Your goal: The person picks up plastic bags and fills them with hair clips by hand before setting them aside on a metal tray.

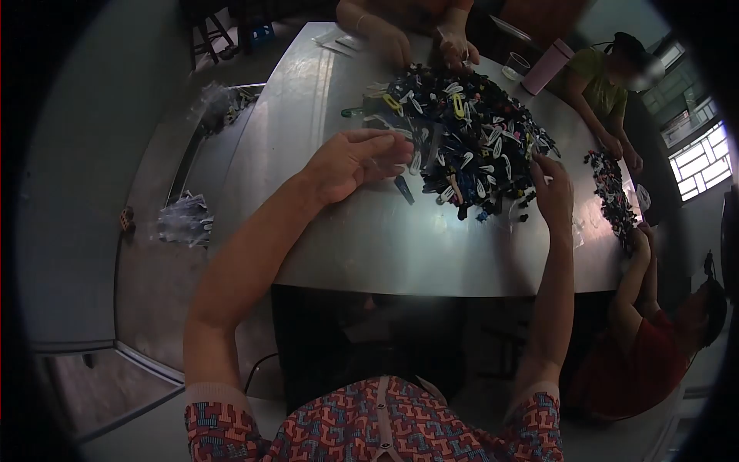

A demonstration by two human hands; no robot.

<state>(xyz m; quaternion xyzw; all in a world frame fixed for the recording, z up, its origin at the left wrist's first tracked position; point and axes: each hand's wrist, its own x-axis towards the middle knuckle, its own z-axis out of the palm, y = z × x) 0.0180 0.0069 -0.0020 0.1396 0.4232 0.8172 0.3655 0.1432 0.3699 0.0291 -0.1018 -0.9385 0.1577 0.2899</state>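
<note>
Head view: your left fingers (375, 145) half-curled, right fingers (547, 167) slightly parted, holds unclear; clips (496, 146) likely light, stiff; pinch ends.

The heaped small clips (481, 142) mix black, white, blue and yellow. The metal desk (385, 250) is silver-grey. Red-and-blue geometric shapes pattern the buttoned shirt (331, 427).

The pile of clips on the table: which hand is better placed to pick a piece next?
Probably the right hand: it is at the right edge of the pile. The left hand is half-curled near the left side; whether it holds something is unclear.
</note>
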